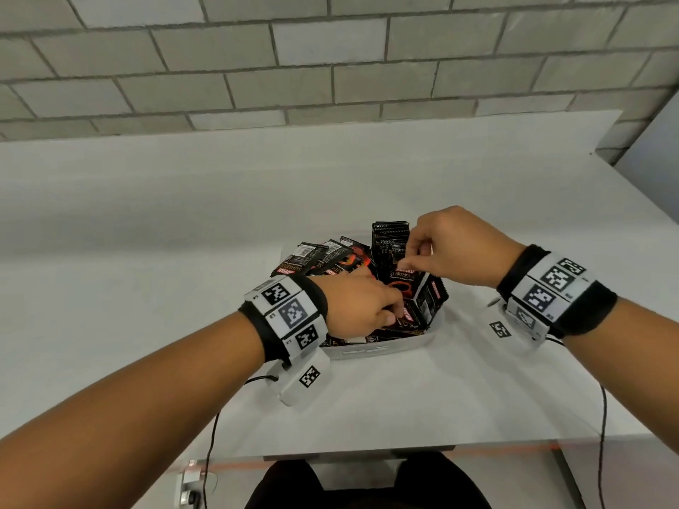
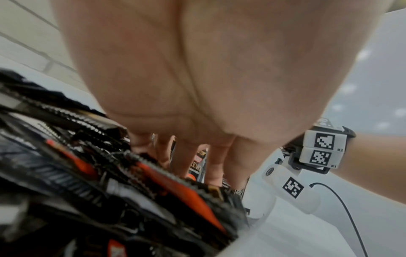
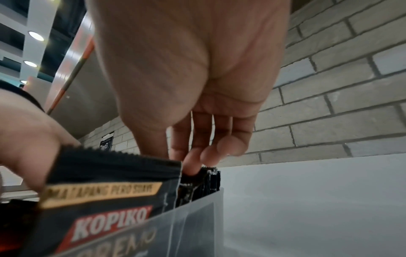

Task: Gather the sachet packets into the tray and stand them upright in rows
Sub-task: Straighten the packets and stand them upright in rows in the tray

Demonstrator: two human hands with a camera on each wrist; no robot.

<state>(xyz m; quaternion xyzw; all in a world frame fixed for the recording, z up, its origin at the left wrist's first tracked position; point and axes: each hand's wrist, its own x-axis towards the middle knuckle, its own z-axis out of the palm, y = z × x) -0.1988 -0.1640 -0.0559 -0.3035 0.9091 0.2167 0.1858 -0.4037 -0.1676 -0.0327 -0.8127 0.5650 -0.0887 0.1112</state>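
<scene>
Right hand [image 1: 446, 247] is pinching the top of an upright black sachet packet [image 1: 404, 275] inside the translucent plastic tray [image 1: 371, 350] on the white counter [image 1: 183, 214]; left hand [image 1: 358, 312] is digging curled fingers among the loose packets [image 1: 316, 259], grip unclear.

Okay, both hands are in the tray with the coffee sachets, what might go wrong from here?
1. The upright row at the tray's far end leans only on itself; the right hand working beside it may topple it.
2. The left hand digs among loose, slanted sachets near the rim; some might slide out.
3. The light tray may shift.
</scene>
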